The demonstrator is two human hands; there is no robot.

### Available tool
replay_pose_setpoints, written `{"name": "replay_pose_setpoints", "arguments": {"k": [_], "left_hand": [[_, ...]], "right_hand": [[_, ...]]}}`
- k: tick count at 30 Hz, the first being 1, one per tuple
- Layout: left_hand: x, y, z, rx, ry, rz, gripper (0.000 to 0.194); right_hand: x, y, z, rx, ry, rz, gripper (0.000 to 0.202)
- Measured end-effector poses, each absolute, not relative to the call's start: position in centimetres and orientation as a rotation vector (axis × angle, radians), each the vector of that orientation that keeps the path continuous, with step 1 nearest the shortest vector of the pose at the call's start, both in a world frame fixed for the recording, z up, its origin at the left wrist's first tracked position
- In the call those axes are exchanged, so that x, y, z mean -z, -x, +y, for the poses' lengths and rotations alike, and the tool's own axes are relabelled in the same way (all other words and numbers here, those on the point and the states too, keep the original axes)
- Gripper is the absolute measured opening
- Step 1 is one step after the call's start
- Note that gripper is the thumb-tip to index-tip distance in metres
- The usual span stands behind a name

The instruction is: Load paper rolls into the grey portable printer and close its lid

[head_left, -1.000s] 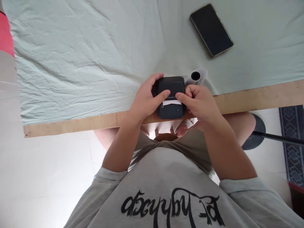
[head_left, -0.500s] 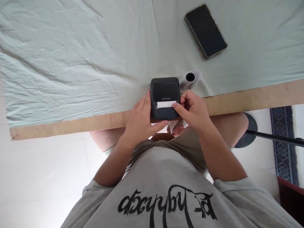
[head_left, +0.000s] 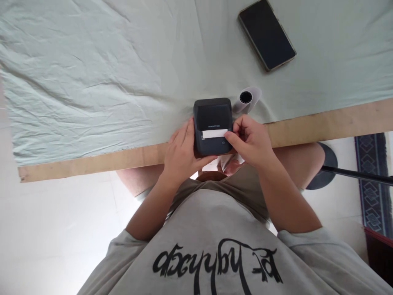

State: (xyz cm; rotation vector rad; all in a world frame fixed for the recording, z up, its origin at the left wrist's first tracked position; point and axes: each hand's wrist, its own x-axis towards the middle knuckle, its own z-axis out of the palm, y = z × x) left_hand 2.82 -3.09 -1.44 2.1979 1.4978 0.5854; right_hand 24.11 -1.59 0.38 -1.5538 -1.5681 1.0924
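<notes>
A small black label printer [head_left: 213, 112] sits at the table's front edge, with a white paper strip [head_left: 213, 134] sticking out of its slot. My left hand [head_left: 181, 153] holds the printer's left side, fingers along that side and thumb across the front corner. With thumb and bent fingers, my right hand [head_left: 253, 139] pinches the strip's right end. The right fingertips also lie close to the printer's right side; whether they touch it I cannot tell. Just beyond that hand stands a white cylinder [head_left: 242, 105] with a dark ring-shaped end.
A dark phone [head_left: 267, 35] in a clear-edged case lies farther back on the right. Wrinkled pale green cloth [head_left: 92, 82] covers the table, whose bare wooden edge [head_left: 92, 162] runs along the front. My legs are beneath that edge; a black pole [head_left: 356, 174] stands at the right.
The view has shifted slightly. Both hands keep their places on the printer and the paper strip, with no other clear movement.
</notes>
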Motion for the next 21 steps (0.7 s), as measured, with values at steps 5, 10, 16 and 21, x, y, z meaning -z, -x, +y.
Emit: {"name": "replay_pose_setpoints", "arguments": {"k": [5,10,16,21], "left_hand": [[1.38,-3.00,-3.03,-0.583,-2.174,1.517,0.107],[1.46,-2.93,-3.01,-0.613,-2.163,1.513,0.110],[1.01,-2.79,-2.65,-0.625,-2.099,1.570,0.108],[0.72,-2.83,-2.53,-0.574,-2.140,1.609,0.090]], "right_hand": [[-0.36,-24.08,-1.54,-1.069,1.543,-1.582,0.024],[-0.40,-24.07,-1.54,-1.029,1.537,-1.610,0.024],[0.27,-24.40,-1.60,-1.213,1.535,-1.507,0.024],[0.32,-24.55,-1.30,-1.288,1.536,-1.480,0.027]]}}
